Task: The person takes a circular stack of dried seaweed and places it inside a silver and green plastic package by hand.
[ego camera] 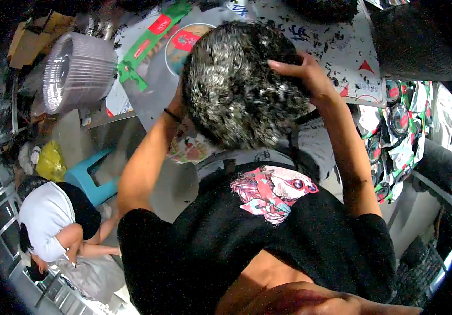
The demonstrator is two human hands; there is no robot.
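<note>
A large round bundle of dark, shiny, flaky material (245, 86) is held between my two hands, close below the camera; what wraps it, if anything, is unclear. My left hand (176, 102), below a dark wristband, is at the bundle's left side, its fingers mostly hidden. On the bundle's upper right rests my right hand (306, 76), thumb across the surface. Partly behind the bundle, a round clear container or lid with a red label (185, 40) lies on a grey sheet. Beside it is a green and red printed cardboard strip (143, 47).
A stack of clear round plastic containers (92, 73) stands left. Dark flakes are scattered on the printed white board (352, 55). Several packs with round dark containers (397, 122) hang or lie at right. A person (49, 220) crouches lower left near a blue plastic stool (82, 181).
</note>
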